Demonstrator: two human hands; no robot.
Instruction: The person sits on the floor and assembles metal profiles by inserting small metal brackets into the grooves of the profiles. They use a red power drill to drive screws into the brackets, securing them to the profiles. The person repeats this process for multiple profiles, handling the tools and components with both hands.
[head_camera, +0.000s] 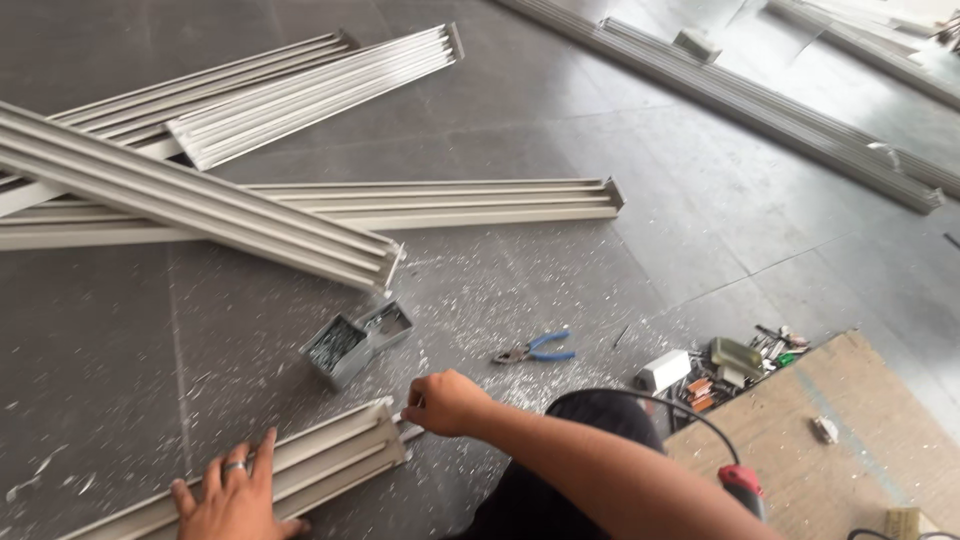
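The left hand (235, 495) lay flat, pressing the aluminium profile (290, 470) on the floor (560, 130); the right hand (445, 402) pinched something, probably a screw, at its end, seemingly unfinished.

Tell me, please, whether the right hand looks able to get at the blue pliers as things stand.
Probably yes. The right hand is closed at the end of the near rail, and the pliers lie on open floor just beyond it, with only metal chips between them.
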